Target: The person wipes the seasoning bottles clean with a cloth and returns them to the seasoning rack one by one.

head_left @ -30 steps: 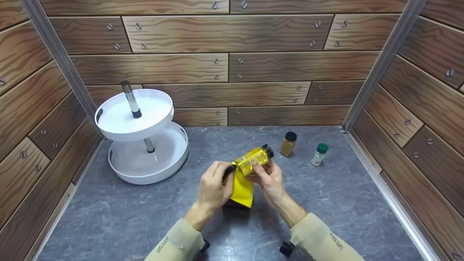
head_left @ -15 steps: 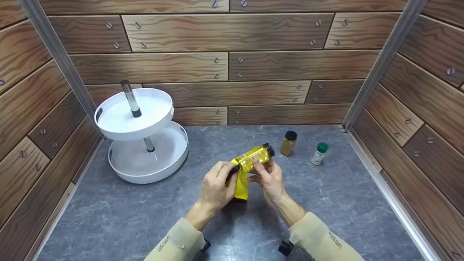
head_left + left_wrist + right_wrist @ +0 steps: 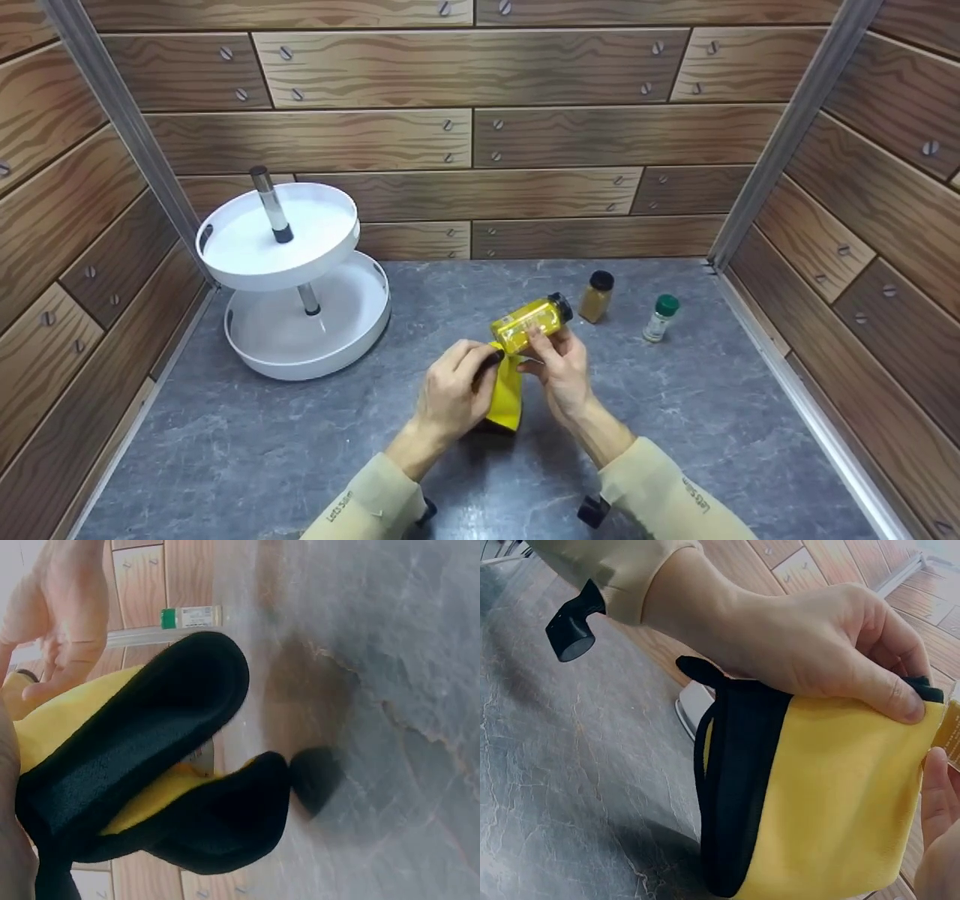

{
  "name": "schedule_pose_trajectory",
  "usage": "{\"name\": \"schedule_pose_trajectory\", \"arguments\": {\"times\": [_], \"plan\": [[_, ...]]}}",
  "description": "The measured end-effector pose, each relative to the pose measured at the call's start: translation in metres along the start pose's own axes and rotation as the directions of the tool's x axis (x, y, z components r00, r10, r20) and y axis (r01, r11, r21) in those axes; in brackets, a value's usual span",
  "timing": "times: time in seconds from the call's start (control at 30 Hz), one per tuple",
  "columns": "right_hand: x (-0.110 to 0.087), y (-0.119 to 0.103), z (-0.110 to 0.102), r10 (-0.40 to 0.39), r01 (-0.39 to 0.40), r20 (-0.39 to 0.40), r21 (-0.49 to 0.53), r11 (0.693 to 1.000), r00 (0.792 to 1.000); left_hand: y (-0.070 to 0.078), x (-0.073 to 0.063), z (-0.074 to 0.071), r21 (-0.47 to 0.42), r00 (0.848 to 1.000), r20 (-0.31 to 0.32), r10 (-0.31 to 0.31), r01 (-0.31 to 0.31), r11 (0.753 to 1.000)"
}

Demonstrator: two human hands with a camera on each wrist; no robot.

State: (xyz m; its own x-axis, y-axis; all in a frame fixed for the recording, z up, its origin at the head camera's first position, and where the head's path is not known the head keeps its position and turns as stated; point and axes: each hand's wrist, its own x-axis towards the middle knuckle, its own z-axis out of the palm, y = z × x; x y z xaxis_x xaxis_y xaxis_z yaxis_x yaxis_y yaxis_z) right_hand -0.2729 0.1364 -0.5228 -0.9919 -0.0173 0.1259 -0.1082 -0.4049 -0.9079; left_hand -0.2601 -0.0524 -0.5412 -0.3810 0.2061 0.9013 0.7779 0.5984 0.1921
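The left hand [image 3: 454,386], knuckles upward and fingers curled, pinches a black-edged yellow cloth [image 3: 507,397] that hangs toward four o'clock. At that hand's two o'clock a yellow bottle [image 3: 519,325] tilts, black cap [image 3: 559,307] toward two — held between thumb and fingers of the right hand [image 3: 566,371], its wrist slanting toward eleven. Since a second ago, the bottle has edged toward two — the left hand toward four.

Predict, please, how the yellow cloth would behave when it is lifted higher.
The yellow cloth is probably floppy: its black border bends into loose folds below the left hand. It seems light, since that hand pinches it only near the top. Its matte, fabric-like surface suggests little slipping.
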Motion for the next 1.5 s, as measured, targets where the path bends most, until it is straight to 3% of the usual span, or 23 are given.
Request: {"name": "schedule_pose_trajectory", "arguments": {"times": [0.47,0.83,1.13,1.5], "plan": [[-0.006,0.005,-0.003,-0.036,0.036,0.008,-0.032,0.999,0.999,-0.008,0.009,-0.007,-0.023,0.994,-0.068,-0.088,0.087,0.996],[-0.006,0.009,-0.014,-0.078,0.080,0.032,-0.096,0.992,0.996,-0.019,0.008,-0.015,0.000,0.989,-0.124,-0.085,0.086,0.996],[-0.003,0.009,-0.029,-0.166,0.180,0.069,-0.290,0.940,0.984,-0.026,0.005,-0.025,0.000,0.986,-0.131,-0.105,0.106,0.994],[-0.005,0.014,-0.042,-0.227,0.259,0.130,-0.360,0.896,0.965,-0.029,0.002,-0.031,-0.004,0.982,-0.143,-0.122,0.123,0.992]]}}
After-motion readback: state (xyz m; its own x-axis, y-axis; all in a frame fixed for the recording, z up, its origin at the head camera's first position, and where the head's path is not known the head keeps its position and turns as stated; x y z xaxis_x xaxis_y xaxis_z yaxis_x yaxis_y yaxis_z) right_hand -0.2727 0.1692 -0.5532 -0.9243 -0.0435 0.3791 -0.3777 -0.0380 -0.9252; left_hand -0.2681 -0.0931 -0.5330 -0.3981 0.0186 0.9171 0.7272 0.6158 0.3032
